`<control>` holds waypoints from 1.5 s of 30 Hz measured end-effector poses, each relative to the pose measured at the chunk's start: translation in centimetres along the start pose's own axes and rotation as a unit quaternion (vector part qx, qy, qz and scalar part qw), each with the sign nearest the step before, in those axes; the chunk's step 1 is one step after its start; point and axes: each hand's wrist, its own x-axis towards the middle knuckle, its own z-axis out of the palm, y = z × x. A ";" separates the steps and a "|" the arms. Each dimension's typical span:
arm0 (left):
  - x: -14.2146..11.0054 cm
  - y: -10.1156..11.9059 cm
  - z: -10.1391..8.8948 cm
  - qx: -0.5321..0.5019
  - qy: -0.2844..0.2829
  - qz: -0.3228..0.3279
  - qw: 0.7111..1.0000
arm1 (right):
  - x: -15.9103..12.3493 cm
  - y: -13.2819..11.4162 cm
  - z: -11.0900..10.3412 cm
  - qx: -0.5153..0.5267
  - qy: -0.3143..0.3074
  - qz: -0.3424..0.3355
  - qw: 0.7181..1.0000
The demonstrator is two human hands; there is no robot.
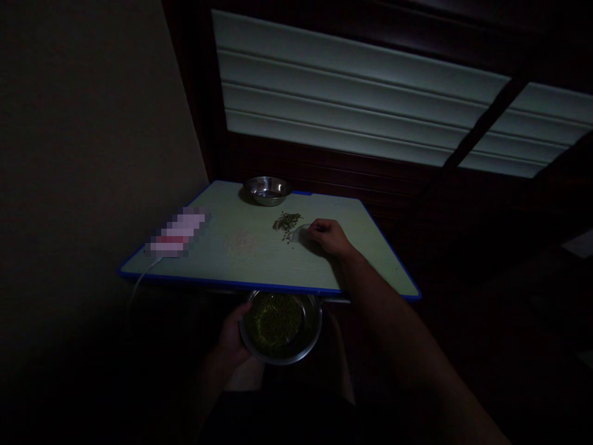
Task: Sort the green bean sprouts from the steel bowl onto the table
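Observation:
My left hand [235, 334] grips the rim of a metal bowl [311, 349] just below the near edge of the table. Small green beans [274, 318], like mung beans, lie in this bowl. Above the tabletop, my right hand [328, 237] has its fingers pinched on a thin clear piece [299, 231], whose exact kind I cannot make out. That piece reaches the near side of a loose heap of dark green beans [286, 221]. To the left of the heap, small pale grains [239, 243] are spread on the table.
A second metal bowl [267, 196] stands at the table's far edge. On the left lies a blurred pink item [178, 235] with a white cable [144, 275]. The pale tabletop [208, 272] has a blue rim. A wall and dark-framed panels stand behind it.

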 end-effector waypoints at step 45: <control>-0.2 -0.1 0.4 0.006 0.004 0.004 1.000 | 0.2 0.7 0.0 -0.019 -0.020 -0.025 0.999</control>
